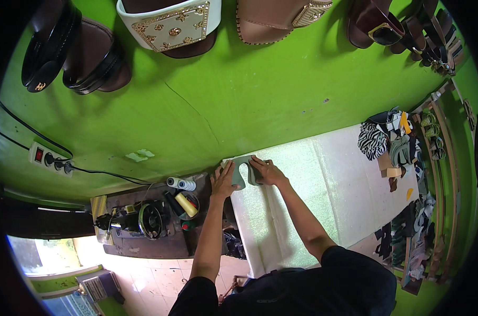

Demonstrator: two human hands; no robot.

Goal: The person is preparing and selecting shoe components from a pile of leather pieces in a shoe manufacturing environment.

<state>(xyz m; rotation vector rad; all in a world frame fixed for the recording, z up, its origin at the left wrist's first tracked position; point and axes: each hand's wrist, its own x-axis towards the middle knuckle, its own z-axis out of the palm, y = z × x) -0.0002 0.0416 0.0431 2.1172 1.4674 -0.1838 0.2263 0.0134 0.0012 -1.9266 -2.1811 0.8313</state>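
Observation:
A grey-green, arch-shaped flat piece (240,164) lies at the far left corner of a pale, shimmering sheet (302,195) spread over the table. My left hand (223,180) rests on the left arm of the piece, fingers stretched out. On its other arm lies my right hand (267,172), also with fingers extended and pressing flat. Between the two arms of the piece the pale sheet shows through. Parts of the piece are hidden under both hands, and neither hand is closed around it.
To the left stands a sewing machine (128,218) with thread spools (181,183) beside it. Fabric scraps (394,139) are heaped at the table's right end. A power strip (49,159) hangs on the green wall (197,100), below several sandals (173,29).

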